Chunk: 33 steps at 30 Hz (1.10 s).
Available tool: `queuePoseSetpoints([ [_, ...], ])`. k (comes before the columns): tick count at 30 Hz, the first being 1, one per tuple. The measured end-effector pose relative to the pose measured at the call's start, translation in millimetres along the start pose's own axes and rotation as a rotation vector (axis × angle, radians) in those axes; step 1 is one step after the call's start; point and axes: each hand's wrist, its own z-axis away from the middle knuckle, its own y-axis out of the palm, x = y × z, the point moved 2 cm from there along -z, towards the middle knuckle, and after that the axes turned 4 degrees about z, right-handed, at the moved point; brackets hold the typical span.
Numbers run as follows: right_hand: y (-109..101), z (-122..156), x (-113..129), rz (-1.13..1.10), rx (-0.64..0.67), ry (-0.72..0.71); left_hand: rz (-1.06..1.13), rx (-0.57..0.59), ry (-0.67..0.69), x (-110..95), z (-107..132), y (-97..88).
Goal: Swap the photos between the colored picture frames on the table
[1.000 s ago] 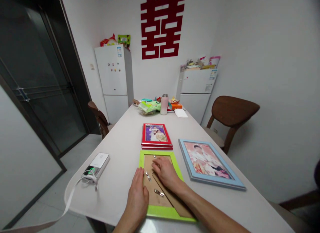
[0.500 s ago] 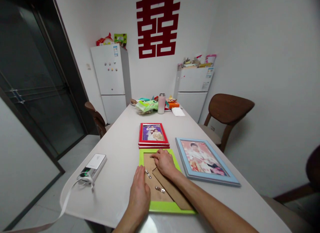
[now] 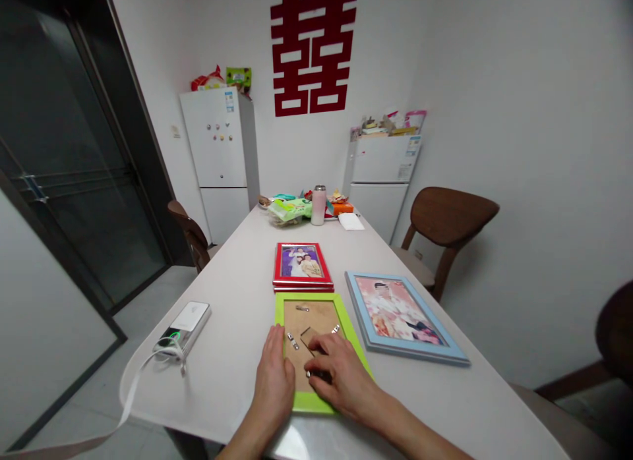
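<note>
A lime-green picture frame (image 3: 316, 402) lies back side up on the table, with its brown backing board (image 3: 316, 316) showing. Metal turn clips sit on the board: a top clip (image 3: 302, 308), a left clip (image 3: 293, 341) and a right clip (image 3: 335, 329). My left hand (image 3: 275, 371) rests along the frame's left edge, fingers straight and holding nothing. Over the lower part of the board, my right hand (image 3: 343, 374) pinches the bottom clip (image 3: 308, 373), which is mostly covered by the fingers. The brown stand flap (image 3: 307, 336) is largely hidden under that hand.
Red photo frames (image 3: 302, 288) are stacked just beyond the green one. To the right lies a light-blue photo frame (image 3: 361, 315). A power bank (image 3: 182, 328) with a white cable is on the left. A pink bottle (image 3: 319, 206) and snack bags (image 3: 291, 211) stand at the far end.
My right hand has moved from the top clip down to the bottom clip, uncovering the top and right clips. My left hand stays at the left edge.
</note>
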Motion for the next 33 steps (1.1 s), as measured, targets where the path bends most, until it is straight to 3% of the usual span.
queuePoseSetpoints([
  [7, -17.7, 6.4, -21.1, 0.087, -0.036, 0.249, 0.023, 0.005, -0.013, -3.5, 0.8, -2.5],
  [14, -11.1, 3.5, -14.7, 0.049, 0.026, 0.287, 0.094, 0.009, -0.04, -2.0, 0.1, -2.5],
  [22, -36.9, -6.7, -7.2, -0.019, -0.01, 0.305, 0.31, 0.027, -0.115, -21.7, -6.1, -12.7],
  [26, -42.7, -10.9, 9.5, -0.116, -0.023, 0.19, 0.439, 0.046, -0.204, -22.7, -16.9, -29.7],
  [28, -42.4, -9.8, 6.0, -0.136, -0.041, 0.174, 0.483, 0.039, -0.262, -15.0, -20.5, -45.1],
  [33, -34.1, 3.7, -34.0, 0.101, -0.026, 0.382, 0.543, 0.02, -0.398, 15.2, -17.8, -92.5],
])
